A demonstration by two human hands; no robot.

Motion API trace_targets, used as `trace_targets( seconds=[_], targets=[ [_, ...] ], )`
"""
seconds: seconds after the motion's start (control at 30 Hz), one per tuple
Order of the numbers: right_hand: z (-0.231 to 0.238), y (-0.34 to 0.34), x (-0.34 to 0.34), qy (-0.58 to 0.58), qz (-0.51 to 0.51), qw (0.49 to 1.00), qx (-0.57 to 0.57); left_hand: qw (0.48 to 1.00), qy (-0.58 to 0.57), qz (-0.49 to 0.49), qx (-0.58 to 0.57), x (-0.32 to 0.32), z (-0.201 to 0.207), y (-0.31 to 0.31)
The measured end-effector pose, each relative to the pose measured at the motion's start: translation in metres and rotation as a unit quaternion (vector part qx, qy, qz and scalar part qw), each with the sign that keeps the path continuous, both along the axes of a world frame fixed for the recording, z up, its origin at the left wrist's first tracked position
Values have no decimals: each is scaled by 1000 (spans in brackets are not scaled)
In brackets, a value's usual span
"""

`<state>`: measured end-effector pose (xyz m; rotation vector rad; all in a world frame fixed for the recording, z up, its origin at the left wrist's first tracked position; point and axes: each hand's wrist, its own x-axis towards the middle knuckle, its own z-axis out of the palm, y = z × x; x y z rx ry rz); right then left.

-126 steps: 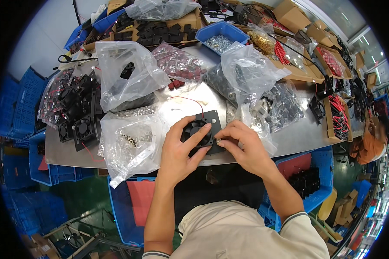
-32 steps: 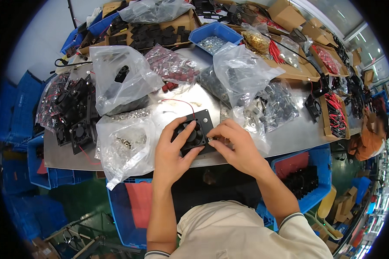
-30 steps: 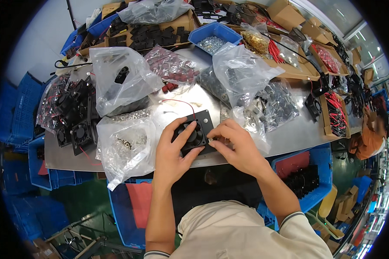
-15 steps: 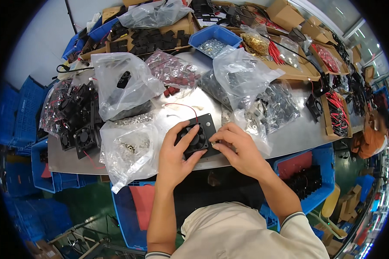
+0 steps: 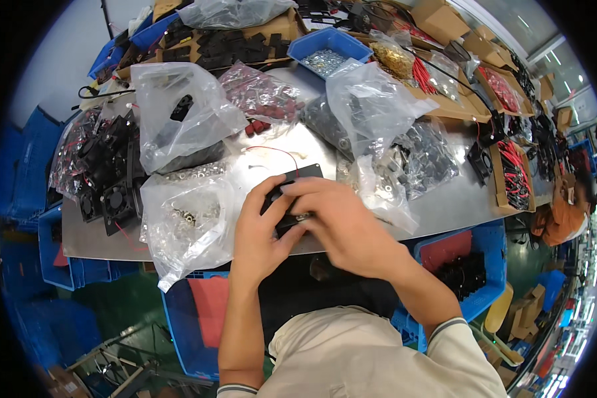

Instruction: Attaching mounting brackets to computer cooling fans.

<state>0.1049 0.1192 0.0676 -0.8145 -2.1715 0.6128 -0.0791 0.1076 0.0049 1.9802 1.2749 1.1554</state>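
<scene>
A black panel with a fan mounted on it [image 5: 310, 172] stands near the front edge of the metal table, a thin red wire trailing from its far side. My left hand [image 5: 260, 229] grips the panel's left side, fingers over the top and thumb at the near edge. My right hand [image 5: 351, 229] reaches across the panel with its fingers bent together, covering most of the fan. Between the fingertips a small shiny bit shows, too hidden to name. Left of my hands lies a clear bag of small metal parts [image 5: 191, 222].
Black fans [image 5: 116, 202] are heaped at the left. More plastic bags, including one with dark red parts [image 5: 262, 96], lie beyond my hands. A blue bin of small metal hardware [image 5: 325, 60] stands at the back. Blue crates [image 5: 497, 265] sit below the table edge. Another person [image 5: 564, 212] is at far right.
My right hand has moved left from the panel's right edge to over the fan, near my left fingertips. My left hand keeps its hold. The whole view has shifted slightly.
</scene>
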Motion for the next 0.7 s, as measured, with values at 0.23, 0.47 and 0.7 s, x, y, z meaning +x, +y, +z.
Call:
trace_targets(
  seconds=[0.23,0.47,0.7],
  targets=[
    [-10,22,-41,-134,13,990,53,997,-39,10,-70,1,-8,-5],
    [2,49,-54,-189,107,974,-61,998,-22,0,-58,-1,-10,-4],
    [10,24,11,29,-10,993,-115,1000,1,-4,-14,4,8,0]
  ],
)
